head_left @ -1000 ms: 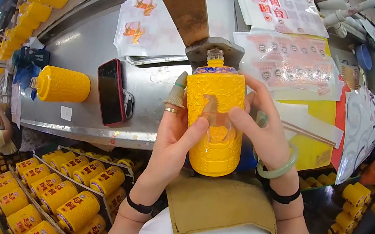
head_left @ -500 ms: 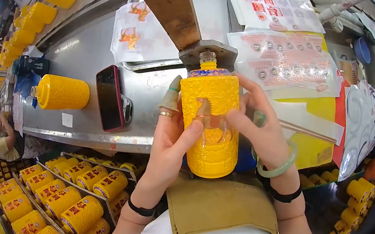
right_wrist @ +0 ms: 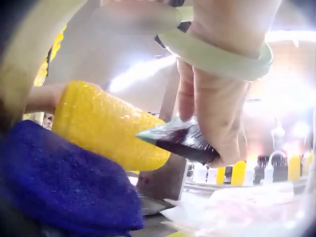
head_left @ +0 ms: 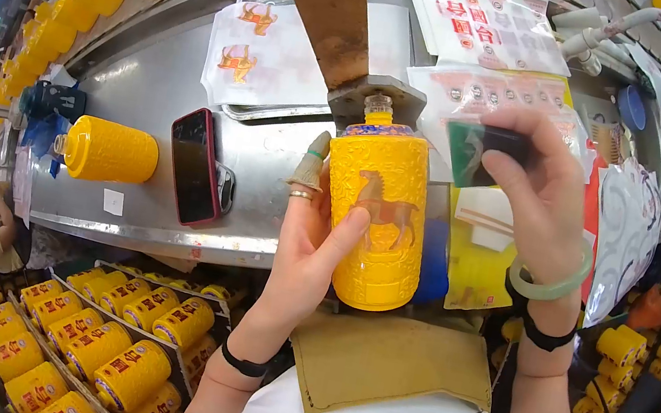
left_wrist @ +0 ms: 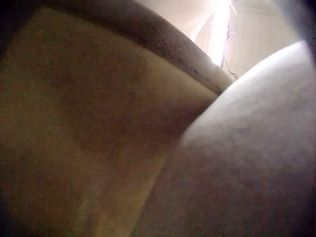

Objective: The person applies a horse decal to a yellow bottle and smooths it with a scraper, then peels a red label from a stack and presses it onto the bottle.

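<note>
My left hand point(head_left: 307, 247) holds a yellow embossed bottle point(head_left: 375, 281) from its left side, thumb on the front beside a brown horse decal point(head_left: 388, 208). A pale finger cot point(head_left: 311, 163) covers its index finger. The bottle's clear glass neck overlaps a metal plate point(head_left: 349, 104) at the end of a wooden beam. To the right of the bottle, my right hand point(head_left: 544, 200) pinches a flat scraper point(head_left: 468, 156) with a green edge and dark body. In the right wrist view the scraper point(right_wrist: 182, 140) overlaps the bottle point(right_wrist: 113, 131). Cloth fills most of the left wrist view.
A second yellow bottle point(head_left: 110, 152) lies on the metal table beside a phone point(head_left: 196, 165). Decal sheets point(head_left: 487, 22) lie at the back, one with horses point(head_left: 237, 57). A blue cloth point(right_wrist: 69, 182) hangs low. Crates of yellow bottles point(head_left: 133, 371) stand below left.
My right hand has left the bottle's right side and moved right, now holding the scraper. The left hand keeps its grip, and the whole horse decal is uncovered.
</note>
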Action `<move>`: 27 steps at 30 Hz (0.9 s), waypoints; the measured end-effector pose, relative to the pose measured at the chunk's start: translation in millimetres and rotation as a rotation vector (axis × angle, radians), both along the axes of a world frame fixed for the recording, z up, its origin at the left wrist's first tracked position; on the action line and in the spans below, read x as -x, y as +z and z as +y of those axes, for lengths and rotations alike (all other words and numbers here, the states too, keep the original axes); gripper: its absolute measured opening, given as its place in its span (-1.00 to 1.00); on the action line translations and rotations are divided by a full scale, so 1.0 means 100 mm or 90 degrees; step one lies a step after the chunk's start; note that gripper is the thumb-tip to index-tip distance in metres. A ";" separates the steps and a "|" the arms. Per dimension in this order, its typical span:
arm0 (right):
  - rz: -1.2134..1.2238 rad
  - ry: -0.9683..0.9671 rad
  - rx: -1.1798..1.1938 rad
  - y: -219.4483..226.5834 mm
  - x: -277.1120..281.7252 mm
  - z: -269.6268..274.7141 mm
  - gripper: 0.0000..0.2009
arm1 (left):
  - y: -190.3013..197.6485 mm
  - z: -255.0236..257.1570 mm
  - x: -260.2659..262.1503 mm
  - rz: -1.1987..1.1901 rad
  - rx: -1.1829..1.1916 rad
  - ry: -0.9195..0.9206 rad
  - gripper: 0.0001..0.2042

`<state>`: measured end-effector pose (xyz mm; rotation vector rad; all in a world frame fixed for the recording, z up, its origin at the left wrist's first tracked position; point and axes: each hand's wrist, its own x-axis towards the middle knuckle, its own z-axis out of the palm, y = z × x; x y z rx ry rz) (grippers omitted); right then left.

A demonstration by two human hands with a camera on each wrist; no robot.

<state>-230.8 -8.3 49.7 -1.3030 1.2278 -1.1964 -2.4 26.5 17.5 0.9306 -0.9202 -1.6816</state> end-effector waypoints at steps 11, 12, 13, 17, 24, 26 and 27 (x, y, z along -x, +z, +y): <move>0.515 0.051 0.419 0.29 -0.38 -0.28 -0.60 | 0.00 0.02 0.02 0.040 -0.006 0.002 -0.23; 0.468 0.004 0.403 0.28 -0.32 -0.27 -0.63 | 0.00 0.02 0.02 0.040 -0.005 -0.003 -0.23; 0.420 -0.043 0.387 0.29 -0.30 -0.26 -0.66 | 0.00 0.02 0.02 0.037 -0.006 0.002 -0.23; 0.237 -0.045 0.146 0.01 -0.40 0.22 -0.75 | -0.05 0.06 0.03 -0.047 0.049 0.047 -0.24; 0.146 -0.216 0.096 -0.37 -0.22 0.44 -0.81 | -0.06 0.33 -0.17 -0.515 0.394 -0.025 0.29; 0.046 -0.158 0.096 -0.29 -0.38 0.49 -0.81 | 0.06 0.36 -0.06 -0.654 0.438 -0.073 0.20; 0.001 -0.119 0.056 -0.26 -0.43 0.53 -0.80 | 0.02 0.37 -0.03 -0.658 0.439 -0.075 0.20</move>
